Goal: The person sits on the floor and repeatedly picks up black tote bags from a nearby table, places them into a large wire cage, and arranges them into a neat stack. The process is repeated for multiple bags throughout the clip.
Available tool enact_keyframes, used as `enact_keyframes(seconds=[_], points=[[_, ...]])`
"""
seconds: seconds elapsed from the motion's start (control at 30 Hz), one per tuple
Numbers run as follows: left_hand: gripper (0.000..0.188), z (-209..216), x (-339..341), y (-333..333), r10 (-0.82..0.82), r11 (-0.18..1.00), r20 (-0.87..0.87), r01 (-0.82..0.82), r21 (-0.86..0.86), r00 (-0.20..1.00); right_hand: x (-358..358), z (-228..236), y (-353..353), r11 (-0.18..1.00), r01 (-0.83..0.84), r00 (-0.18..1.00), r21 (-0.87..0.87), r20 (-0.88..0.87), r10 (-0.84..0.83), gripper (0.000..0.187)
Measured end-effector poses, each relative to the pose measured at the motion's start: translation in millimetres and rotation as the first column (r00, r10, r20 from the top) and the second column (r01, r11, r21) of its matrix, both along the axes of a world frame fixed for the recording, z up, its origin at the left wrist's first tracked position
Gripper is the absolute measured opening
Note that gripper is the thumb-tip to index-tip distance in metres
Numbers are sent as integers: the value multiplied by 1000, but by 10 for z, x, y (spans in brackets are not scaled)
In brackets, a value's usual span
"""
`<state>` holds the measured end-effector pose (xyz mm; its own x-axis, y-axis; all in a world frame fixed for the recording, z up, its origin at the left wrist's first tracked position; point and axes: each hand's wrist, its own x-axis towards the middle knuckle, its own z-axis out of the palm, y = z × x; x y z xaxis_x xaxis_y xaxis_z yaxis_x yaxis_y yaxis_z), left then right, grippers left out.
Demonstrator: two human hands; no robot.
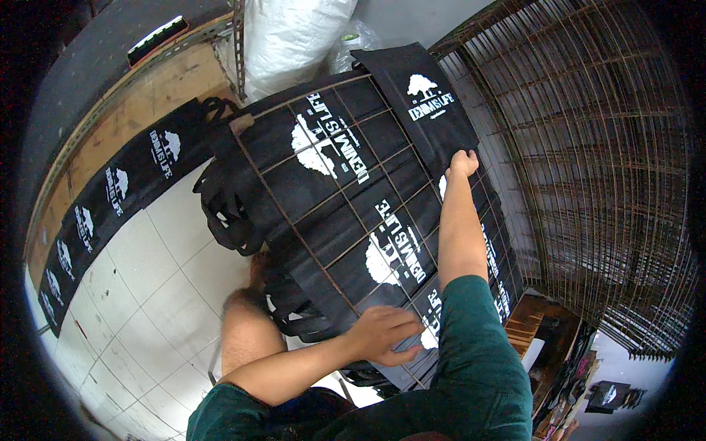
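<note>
A wire rack (334,184) carries black fabric bags (273,158) with white tree prints, laid out flat beneath and between its rods. My right hand (462,165) reaches far forward, its fingers closed on the near edge of a black printed bag (434,95) that lies across the rack's far right part. Close to my body, my left hand (386,334) hovers over the near end of the rack. Its fingers are loosely bent and apart, with nothing visible in them. Black handle loops (228,213) hang off the rack's left side.
A stack of empty wire racks (588,147) rises on the right. On the left, a row of printed black bags (118,191) lies along a wooden board (147,88) above white floor tiles (158,294). A white sack (290,44) stands behind. My bare knee (250,334) is beside the rack.
</note>
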<state>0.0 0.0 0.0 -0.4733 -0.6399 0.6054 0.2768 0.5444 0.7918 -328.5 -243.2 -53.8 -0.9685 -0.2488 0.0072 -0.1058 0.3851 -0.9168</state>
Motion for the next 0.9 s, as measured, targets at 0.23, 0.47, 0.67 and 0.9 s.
enact_keyframes(seconds=[0.23,0.47,0.67,0.9], points=[[28,189,89,-120,-56,998,25,56,-10,998,-608,-70,430,996,-75,930,-41,-363,55,53],[27,190,127,-135,48,999,-28,-49,-5,998,489,809,2296,893,-383,616,237,-655,438,46],[25,201,104,31,1,999,-11,-2,-35,1000,1061,1295,4921,799,-184,519,573,-633,574,40],[25,189,113,425,-38,993,55,44,-112,998,1844,1268,7486,719,68,677,692,-561,476,36]])
